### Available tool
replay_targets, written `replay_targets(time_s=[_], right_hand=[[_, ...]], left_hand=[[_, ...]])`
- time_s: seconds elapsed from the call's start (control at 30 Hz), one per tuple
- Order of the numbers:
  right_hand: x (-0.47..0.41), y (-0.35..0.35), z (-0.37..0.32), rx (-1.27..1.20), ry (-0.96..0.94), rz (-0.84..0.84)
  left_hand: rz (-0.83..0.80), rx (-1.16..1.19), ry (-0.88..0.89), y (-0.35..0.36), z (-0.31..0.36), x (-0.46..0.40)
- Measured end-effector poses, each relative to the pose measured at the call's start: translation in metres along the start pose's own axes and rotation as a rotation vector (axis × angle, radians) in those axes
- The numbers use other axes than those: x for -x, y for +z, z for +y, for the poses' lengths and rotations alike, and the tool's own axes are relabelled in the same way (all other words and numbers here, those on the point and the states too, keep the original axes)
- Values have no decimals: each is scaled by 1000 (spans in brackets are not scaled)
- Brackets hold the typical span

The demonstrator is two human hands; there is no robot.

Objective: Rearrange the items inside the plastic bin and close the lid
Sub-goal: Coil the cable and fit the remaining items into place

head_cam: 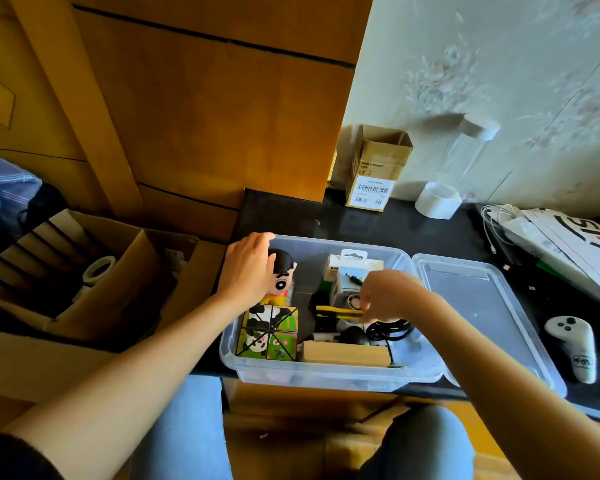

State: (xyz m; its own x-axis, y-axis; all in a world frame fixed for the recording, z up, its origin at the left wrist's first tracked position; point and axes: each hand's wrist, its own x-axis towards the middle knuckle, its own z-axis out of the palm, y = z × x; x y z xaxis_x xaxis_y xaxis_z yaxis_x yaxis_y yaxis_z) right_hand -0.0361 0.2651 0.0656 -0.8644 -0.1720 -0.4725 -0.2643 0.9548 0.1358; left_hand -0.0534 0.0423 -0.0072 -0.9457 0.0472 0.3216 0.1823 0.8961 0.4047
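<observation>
Yellow and black, a slim tool [338, 310] is pinched at its end by the right hand [388, 296], low in the middle of the clear plastic bin [326, 377]. The left hand [245, 270] curls round the head of a cartoon figure [282, 276] at the bin's far left corner, just behind a panda cube [269, 332]. Sorting looks midway: both hands are busy inside, and the lid [489, 317] lies off, flat beside the bin's right wall, yet to be fitted.

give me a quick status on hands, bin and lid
Left hand grips cartoon figure; right hand pinches yellow item. Bin open, lid lying beside it. Nothing blocking.
</observation>
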Motion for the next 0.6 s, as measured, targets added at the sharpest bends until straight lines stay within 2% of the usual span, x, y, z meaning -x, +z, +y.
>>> replay_targets(time_s=[0.17,0.37,0.43,0.53,0.6], right_hand=[[12,14,5,28,-25,-53],[14,25,11,-155,-138,-122],[15,23,18,-276,-102,30],[16,26,32,-452,65,435],[18,31,40,-566,149,621]], left_hand=[[22,-22,26,0,1,1],[16,-40,58,-3,3,3],[15,-28,66,-6,4,5],[44,-15,87,-10,6,9],[76,48,114,-11,12,10]])
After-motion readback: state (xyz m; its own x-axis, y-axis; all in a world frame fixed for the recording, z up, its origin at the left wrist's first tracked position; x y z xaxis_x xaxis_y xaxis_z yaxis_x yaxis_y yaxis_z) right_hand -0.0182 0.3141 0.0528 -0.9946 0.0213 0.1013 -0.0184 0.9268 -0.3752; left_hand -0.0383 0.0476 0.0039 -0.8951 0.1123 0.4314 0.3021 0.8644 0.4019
